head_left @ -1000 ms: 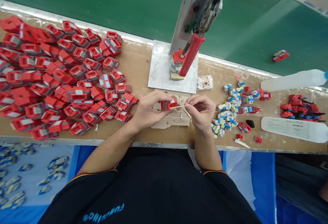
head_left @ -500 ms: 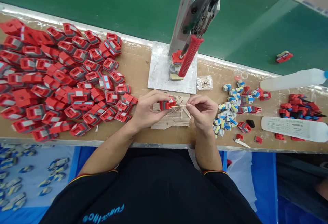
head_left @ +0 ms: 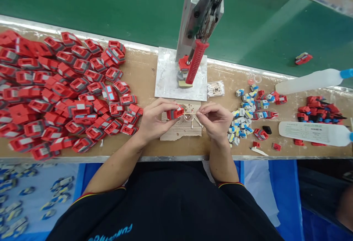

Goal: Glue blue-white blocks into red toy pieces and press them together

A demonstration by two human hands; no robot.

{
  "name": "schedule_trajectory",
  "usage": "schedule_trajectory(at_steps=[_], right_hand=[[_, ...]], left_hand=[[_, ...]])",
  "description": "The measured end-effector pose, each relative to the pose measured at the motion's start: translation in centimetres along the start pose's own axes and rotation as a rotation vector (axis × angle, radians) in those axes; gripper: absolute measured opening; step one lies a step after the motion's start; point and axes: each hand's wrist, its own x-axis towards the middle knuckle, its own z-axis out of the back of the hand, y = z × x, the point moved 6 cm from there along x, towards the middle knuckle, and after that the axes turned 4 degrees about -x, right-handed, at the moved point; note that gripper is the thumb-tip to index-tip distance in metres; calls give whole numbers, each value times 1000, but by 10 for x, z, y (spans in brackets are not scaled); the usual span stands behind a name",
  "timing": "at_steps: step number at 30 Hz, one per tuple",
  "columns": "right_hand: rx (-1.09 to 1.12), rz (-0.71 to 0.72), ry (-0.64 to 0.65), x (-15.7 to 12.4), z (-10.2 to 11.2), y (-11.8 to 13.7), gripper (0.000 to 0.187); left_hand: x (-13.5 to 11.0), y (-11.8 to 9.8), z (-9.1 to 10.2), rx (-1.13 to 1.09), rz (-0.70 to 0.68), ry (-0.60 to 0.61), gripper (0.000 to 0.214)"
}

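At the middle of the table [head_left: 143,66], our left hand [head_left: 153,121] pinches a red part [head_left: 174,113] between thumb and fingers, raised over a torn piece of cardboard [head_left: 180,133]. Our right hand [head_left: 216,121] has its thumb and fingertips closed on a thin stick [head_left: 192,114], which points left at the part; we cannot tell whether its tip touches. Just beneath the stick, a small clear dish [head_left: 188,118] sits on the cardboard.

Beyond our hands stands a press with a red handle [head_left: 196,62], mounted on a metal plate [head_left: 166,77], and a packet of cotton swabs [head_left: 216,88] lies just beside that plate. To our left spreads a large heap of red and grey parts [head_left: 78,84]. To our right we see small grey, blue and yellow pieces [head_left: 241,121] in a loose pile, a small black block [head_left: 267,130] and, farther over, a labelled bottle [head_left: 309,133] lying on its side.
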Motion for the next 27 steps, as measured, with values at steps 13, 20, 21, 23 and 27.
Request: schedule_trajectory(at_steps=[13,20,21,23,27], right_hand=[[-59,78,44,0,-4,8,12],[-91,142,72,0,-7,17,16],[-98,145,79,0,-7,17,16],[-112,141,83,0,-7,17,15],[-108,136,78,1,-6,16,13]], left_hand=[[-1,-4,1,32,-69,-7,19],[0,-4,1,24,-49,12,24],[1,-4,1,21,-49,7,23],[1,-4,1,10,-55,-8,23],[0,-4,1,-9,-51,-20,23]])
